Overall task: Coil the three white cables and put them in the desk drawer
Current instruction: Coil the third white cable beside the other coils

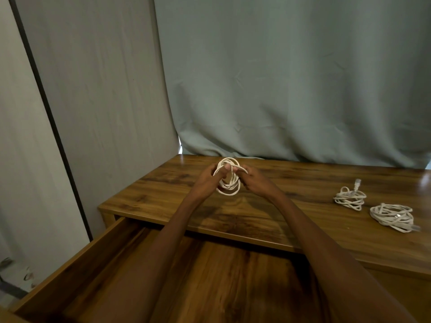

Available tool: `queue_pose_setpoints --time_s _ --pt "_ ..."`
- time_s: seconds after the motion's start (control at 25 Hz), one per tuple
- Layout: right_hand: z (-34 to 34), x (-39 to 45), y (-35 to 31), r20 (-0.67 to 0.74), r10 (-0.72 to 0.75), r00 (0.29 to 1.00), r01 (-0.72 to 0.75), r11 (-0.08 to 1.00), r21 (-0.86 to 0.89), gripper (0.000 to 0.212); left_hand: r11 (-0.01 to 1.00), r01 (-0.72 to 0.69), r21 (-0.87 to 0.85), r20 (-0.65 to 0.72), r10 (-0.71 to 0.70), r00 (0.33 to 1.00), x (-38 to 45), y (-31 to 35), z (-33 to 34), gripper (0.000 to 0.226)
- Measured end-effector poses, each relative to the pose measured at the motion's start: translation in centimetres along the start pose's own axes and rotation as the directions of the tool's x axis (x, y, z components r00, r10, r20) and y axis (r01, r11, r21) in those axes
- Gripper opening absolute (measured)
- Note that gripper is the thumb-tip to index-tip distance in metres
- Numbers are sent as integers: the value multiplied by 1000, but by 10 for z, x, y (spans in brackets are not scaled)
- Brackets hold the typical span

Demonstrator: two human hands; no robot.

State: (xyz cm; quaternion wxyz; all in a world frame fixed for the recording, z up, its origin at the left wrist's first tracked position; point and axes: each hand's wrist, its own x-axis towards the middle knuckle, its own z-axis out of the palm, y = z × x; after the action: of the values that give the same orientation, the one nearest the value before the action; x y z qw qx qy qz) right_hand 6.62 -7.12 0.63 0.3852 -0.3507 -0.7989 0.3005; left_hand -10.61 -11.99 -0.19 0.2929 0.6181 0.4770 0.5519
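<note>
Two hands meet a little above the middle of the frame, both closed on one coil of white cable held up over the desk. The left hand has its fingers curled through the loops from the left side, thumb up against the top strands; the right hand pinches the strands from the right, a fingertip showing over the upper edge of the loops. The coil stands roughly upright between them, several turns hanging down below the fingers and clear of the wood. Both bare forearms run from the lower edge of the frame up to the hands, crossing over the drawer, which stands pulled open in the lower left and lower middle, its brown wooden bottom showing. Over at the right of the frame, well apart from the hands, two more cables lie on the desk top: a loosely wound bundle with a plug sticking out at its upper side, and just beside it, lower and further right, a second bundle with a connector at its lower right end. Neither is touched. Behind the desk a pale green curtain fills the upper right, its hem resting on the back edge, and a grey panel with a dark strip takes up the upper left.
</note>
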Motion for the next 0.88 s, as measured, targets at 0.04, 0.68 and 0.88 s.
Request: queue_pose_setpoints --time_s 0.04,0.68,0.88 --pt "-1 -3 1 42 7 999 -8 1000 25 29 1000 14 0 14 -14 1000 2 -1 -2 36" --pt "-1 -3 17 -362 -206 909 187 978 -88 17 981 -106 162 134 84 987 4 -10 2 33" --pt "-6 4 21 -523 -290 802 112 932 -345 20 987 -57 152 192 27 981 -1 -3 9 36"
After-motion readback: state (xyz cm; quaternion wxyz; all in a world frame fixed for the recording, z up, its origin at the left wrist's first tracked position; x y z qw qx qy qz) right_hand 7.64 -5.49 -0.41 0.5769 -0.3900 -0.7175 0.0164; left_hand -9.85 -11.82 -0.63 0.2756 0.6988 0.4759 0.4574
